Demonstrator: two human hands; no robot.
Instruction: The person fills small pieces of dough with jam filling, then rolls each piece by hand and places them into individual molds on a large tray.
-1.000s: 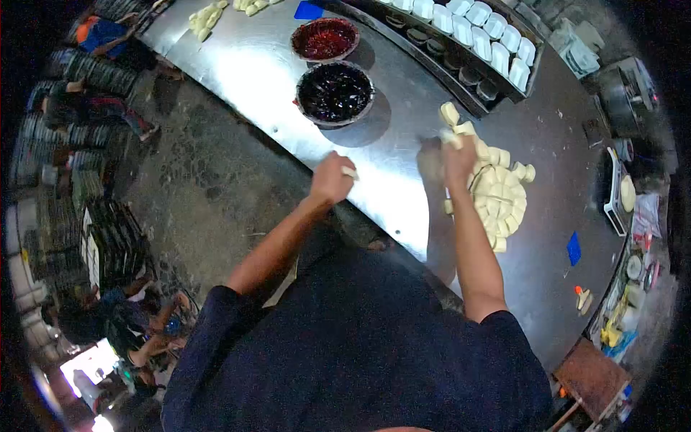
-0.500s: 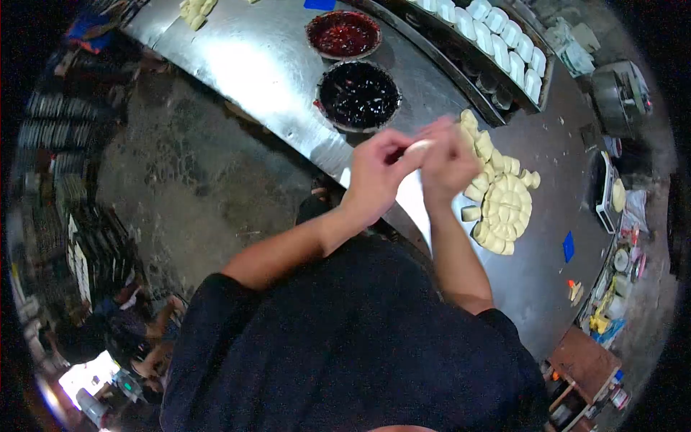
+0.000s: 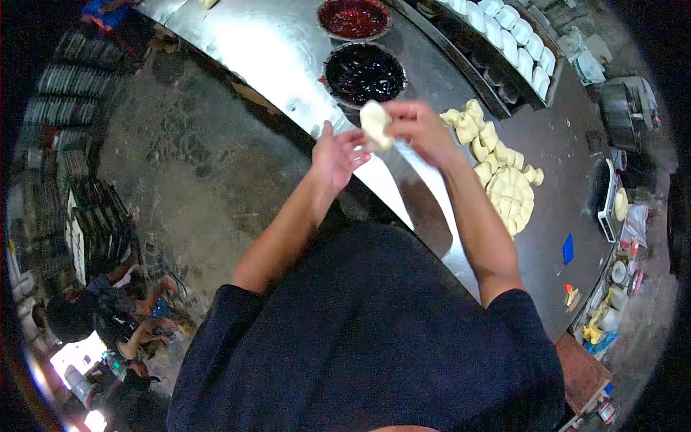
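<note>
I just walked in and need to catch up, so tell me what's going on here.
A person is working at a metal table, holding a pale, dough-like piece in the right hand. The left hand is open beside it; whether it touches the piece is too blurred to tell. More pale pieces sit grouped on the table by the right forearm. Beyond the hands stand a bowl of something dark and a bowl of something red.
</note>
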